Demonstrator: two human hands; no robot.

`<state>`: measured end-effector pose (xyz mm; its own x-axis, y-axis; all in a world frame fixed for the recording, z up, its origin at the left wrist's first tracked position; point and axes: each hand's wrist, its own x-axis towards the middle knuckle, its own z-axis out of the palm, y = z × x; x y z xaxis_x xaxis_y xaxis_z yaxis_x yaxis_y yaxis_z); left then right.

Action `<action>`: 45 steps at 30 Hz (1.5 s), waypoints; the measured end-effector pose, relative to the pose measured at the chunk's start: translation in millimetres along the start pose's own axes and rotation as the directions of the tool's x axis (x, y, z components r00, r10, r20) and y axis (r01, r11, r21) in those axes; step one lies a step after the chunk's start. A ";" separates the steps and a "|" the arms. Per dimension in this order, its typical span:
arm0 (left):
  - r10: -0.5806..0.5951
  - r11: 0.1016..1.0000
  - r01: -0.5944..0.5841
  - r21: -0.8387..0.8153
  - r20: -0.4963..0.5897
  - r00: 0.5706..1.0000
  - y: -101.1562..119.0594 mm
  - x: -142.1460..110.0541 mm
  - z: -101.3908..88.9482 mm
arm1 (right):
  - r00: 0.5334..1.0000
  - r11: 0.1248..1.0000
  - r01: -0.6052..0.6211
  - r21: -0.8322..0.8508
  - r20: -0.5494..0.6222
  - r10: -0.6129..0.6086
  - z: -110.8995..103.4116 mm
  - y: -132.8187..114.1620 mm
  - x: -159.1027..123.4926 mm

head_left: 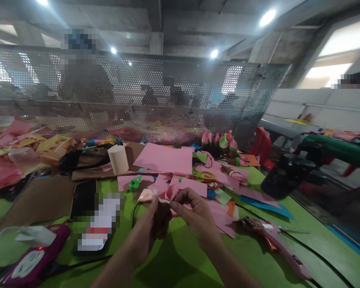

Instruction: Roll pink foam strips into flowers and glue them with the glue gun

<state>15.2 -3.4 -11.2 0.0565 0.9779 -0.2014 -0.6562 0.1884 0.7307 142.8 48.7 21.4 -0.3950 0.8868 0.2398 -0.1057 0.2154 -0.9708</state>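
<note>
My left hand [150, 224] is closed around a small brown and pale pink craft piece [164, 208]; its exact kind is hard to make out. My right hand [196, 212] pinches the pale edge of that piece between thumb and forefinger. Just beyond the fingertips lie a curled pink sheet [171, 191] and a pale, shiny lump [147, 195]. A small green clip-like object [135, 183] sits past my left hand. Behind my right hand, scissors with yellow and red handles [205, 177] rest among cut pink sheets [195, 187].
A pink glue gun [283, 248] with a cord lies at the right. Phones [84, 198], a purple power strip [36, 256] and a cream cylinder [118, 159] are at the left. Finished cone-shaped crafts [224, 142] stand behind, before a perforated metal screen [132, 92]. People sit beyond it.
</note>
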 end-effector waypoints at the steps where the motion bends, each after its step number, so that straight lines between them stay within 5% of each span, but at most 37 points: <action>1: -0.006 1.000 0.006 -0.005 0.002 1.000 0.1 -0.2 0.1 | 1.000 1.000 -0.003 0.005 0.005 0.003 0.1 0.0 0.0; 9: -0.039 0.998 0.043 -0.056 0.068 0.997 0.9 -0.6 -3.5 | 0.999 0.999 0.045 0.017 0.026 -0.046 -1.8 3.2 -0.4; 31: 0.001 0.998 -0.001 0.063 -0.011 1.000 1.1 0.1 0.9 | 0.999 0.997 0.046 -0.065 -0.023 -0.048 -3.3 10.8 2.1; 36: -0.092 0.995 0.090 0.033 0.035 0.995 0.6 0.6 -1.2 | 1.000 0.999 0.028 -0.027 0.006 -0.027 -3.6 10.3 1.5; 40: -0.052 0.998 0.050 0.026 0.088 0.995 -0.3 0.1 -3.2 | 0.999 0.996 0.043 -0.079 -0.010 -0.044 -5.0 13.2 2.0; 45: -0.040 0.999 0.040 -0.005 -0.057 0.998 -0.8 0.1 -4.1 | 0.997 0.996 0.083 -0.017 0.008 -0.083 -9.8 16.5 4.9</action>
<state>12.6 -3.8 -14.5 0.0401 0.9628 -0.2671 -0.6575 0.2268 0.7185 148.1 60.5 6.5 -0.3925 0.8625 0.3194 -0.1225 0.2952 -0.9476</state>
